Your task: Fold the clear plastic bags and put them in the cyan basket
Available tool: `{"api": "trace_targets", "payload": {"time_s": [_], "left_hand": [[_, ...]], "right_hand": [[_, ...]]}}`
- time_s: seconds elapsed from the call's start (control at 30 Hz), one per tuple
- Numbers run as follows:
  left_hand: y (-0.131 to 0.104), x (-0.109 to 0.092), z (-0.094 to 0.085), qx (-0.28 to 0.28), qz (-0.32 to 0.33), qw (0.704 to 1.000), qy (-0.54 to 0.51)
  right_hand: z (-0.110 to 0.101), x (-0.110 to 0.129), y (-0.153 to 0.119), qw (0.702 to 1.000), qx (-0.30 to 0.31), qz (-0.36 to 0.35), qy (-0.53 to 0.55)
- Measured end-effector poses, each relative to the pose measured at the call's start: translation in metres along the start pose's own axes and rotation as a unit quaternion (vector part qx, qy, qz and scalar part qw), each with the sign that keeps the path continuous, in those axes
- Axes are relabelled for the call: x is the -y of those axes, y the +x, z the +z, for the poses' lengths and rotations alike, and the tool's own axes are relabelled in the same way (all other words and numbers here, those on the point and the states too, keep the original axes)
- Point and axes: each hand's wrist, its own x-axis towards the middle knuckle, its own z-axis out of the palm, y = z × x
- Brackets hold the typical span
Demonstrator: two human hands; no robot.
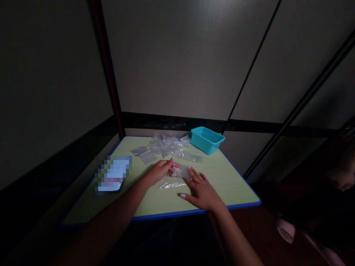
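"How's the grip?"

"Left hand (162,170) half-curled at the left end of a small clear plastic bag (182,172); whether it pinches, I can't tell. Right hand (204,190) spread, fingertips at the bag's right edge."

"And the step?"

"Steadying or flattening it, I'd judge, between a crinkled plastic strip (171,185) and piled bags (165,145) on the worktop (227,179). Next calls for light fingertips; thin film slips."

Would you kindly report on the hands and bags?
Left hand at left end of clear bag; right hand at its right end. Second bag close in front, perhaps in the way. Bag pile, blue tub behind.
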Motion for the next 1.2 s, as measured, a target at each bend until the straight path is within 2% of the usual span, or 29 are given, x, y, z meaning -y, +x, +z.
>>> {"api": "trace_targets", "payload": {"time_s": [0.23,0.43,0.57,0.8,1.03,1.2], "left_hand": [[-0.001,-0.001,-0.003,-0.033,-0.024,0.999,0.012],[-0.004,-0.007,-0.006,-0.038,-0.113,0.992,-0.047],[-0.006,-0.012,-0.004,-0.034,-0.145,0.986,-0.071],[-0.006,-0.016,-0.004,-0.029,-0.159,0.985,-0.058],[-0.007,-0.015,-0.004,-0.024,-0.163,0.985,-0.045],[-0.004,-0.011,-0.004,-0.039,-0.134,0.990,-0.003]], "right_hand": [[0.002,0.000,-0.001,1.000,-0.010,0.014,-0.006],[0.001,0.000,-0.001,1.000,-0.006,0.015,-0.005],[-0.001,0.002,-0.001,1.000,-0.003,0.007,-0.007],[-0.005,0.006,-0.001,1.000,0.011,0.008,-0.006],[-0.007,0.005,-0.002,1.000,-0.019,-0.021,-0.012],[-0.007,0.004,-0.003,0.999,-0.019,-0.043,-0.001]]}}
